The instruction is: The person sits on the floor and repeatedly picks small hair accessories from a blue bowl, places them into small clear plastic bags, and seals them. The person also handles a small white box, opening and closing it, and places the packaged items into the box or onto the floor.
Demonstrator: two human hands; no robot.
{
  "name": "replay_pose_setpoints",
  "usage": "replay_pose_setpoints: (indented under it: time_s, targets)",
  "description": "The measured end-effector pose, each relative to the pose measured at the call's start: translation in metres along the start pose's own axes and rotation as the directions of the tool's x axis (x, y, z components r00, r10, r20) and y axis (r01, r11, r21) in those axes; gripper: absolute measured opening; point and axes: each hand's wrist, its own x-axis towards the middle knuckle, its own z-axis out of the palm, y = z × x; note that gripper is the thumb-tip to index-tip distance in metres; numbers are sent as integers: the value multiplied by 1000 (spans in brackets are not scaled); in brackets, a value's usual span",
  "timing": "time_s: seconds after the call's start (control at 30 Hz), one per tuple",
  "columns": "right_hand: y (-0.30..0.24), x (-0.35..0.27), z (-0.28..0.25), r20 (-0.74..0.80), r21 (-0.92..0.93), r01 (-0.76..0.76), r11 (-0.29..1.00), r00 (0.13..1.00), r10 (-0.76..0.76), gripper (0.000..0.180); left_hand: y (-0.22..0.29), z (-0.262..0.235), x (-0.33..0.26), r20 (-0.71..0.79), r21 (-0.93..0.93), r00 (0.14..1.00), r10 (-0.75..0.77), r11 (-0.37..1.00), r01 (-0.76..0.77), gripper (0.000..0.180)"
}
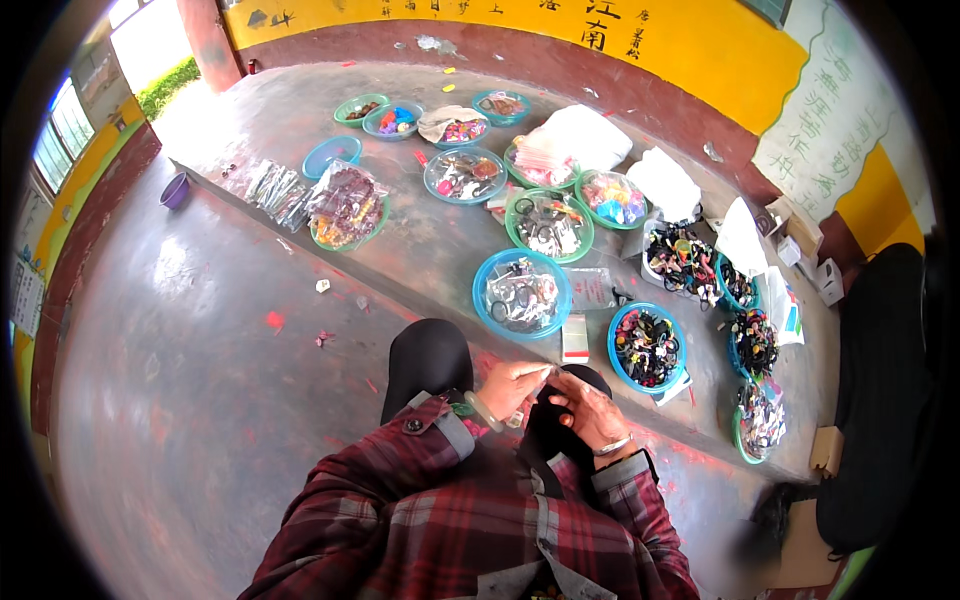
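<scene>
My left hand (508,389) and my right hand (594,414) come together over my lap, fingertips almost touching. The left fingers are pinched, and the right fingers curl toward them. Whatever they hold is too small to make out. A small clear, shiny piece (515,418) shows just below the left palm. In front of my knees stands a blue basin (481,312) of clear bags with black rings. To its right is another blue basin (614,363), full of dark hair ties with colourful bits. Between the basins lies a small red and white box (575,338).
A raised concrete ledge (420,285) carries several more basins, including a green basin (513,240) and a pale blue basin (430,185). White bags (575,138) stand behind them. A purple bucket (174,192) sits at the far left. A large black shape (885,390) rises at the right.
</scene>
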Motion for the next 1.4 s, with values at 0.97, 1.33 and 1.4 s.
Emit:
replay_pose_setpoints:
  time_s: [0.97, 1.33, 1.4]
  targets:
    - [13, 31, 37, 361, -798, 81, -597, 857, -367, 10, 8, 2, -3, 74, -172, 995, 69, 983, -55, 33]
    - [-3, 27, 48, 355, -915, 177, -363, 784, -510, 17, 3, -4, 2, 123, -294, 990, 69, 955, -30, 37]
    - [1, 31, 38, 396, -895, 193, -403, 759, -517, 17, 1, -3, 3, 112, -268, 991, 68, 963, -36, 36]
